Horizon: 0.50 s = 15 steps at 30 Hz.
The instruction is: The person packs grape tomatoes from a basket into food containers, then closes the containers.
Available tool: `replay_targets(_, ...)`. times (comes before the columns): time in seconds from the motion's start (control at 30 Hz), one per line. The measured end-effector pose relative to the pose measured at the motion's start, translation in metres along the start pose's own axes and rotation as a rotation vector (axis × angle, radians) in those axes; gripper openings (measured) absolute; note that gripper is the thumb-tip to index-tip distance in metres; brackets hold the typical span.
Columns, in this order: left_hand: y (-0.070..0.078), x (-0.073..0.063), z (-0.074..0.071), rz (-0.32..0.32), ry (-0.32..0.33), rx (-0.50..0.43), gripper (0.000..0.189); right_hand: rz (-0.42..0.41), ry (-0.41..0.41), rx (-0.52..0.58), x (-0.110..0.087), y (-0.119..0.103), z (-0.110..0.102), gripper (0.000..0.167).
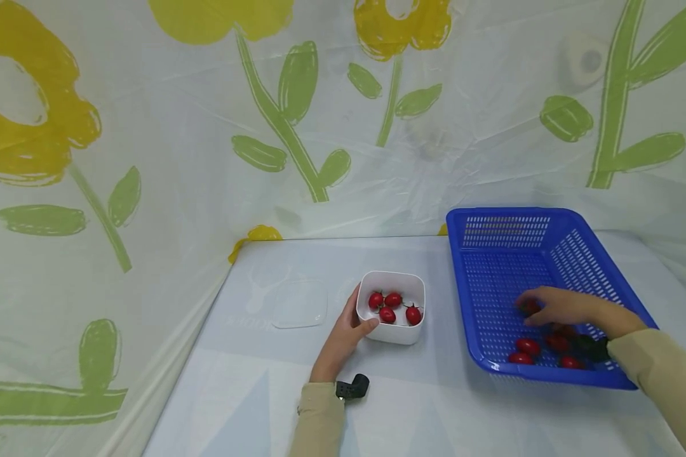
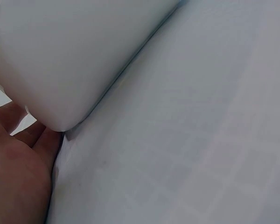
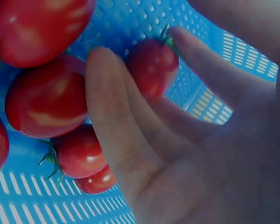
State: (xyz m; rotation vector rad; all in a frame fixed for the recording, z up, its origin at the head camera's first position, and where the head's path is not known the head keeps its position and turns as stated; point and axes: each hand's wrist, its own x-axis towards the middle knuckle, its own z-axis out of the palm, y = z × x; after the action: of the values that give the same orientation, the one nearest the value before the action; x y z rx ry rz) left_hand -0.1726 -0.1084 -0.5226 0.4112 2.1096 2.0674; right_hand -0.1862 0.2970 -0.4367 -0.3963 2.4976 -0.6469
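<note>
My left hand point(image 1: 340, 336) holds a small white square container point(image 1: 393, 334) at its left side, the thumb at the near rim and the fingers along the wall. Several red cherry tomatoes point(image 1: 387, 315) with green stems lie inside it. Within the blue basket point(image 1: 460, 298), my right hand point(image 1: 566, 306) has its fingers around one cherry tomato point(image 3: 151, 67), touching it at the stem end and the side. More cherry tomatoes point(image 3: 46, 98) lie beside these fingers, near the basket's front wall. In the left wrist view the container's wall point(image 2: 74, 56) hides most of the left fingers.
A clear, flat square lid point(image 1: 300, 304) lies on the table left of the container. The basket's raised perforated walls surround my right hand. Behind the table hangs a white curtain point(image 1: 194, 127) with printed flowers, which also runs down the left side.
</note>
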Motion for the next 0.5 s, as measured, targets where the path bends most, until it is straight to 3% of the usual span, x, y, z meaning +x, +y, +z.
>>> replay_targets(0.3,-0.0017,-0.0004,-0.0003,-0.005,0.011,0.015,0.069,-0.048,0.015,-0.117,0.0065,0.0036,0.0026,0.032)
replay_targets(0.5,0.0025,-0.0008,-0.0006,-0.010,-0.001,-0.005,0.070,-0.008,0.064,-0.205,0.0050,0.0038,0.0031,0.016)
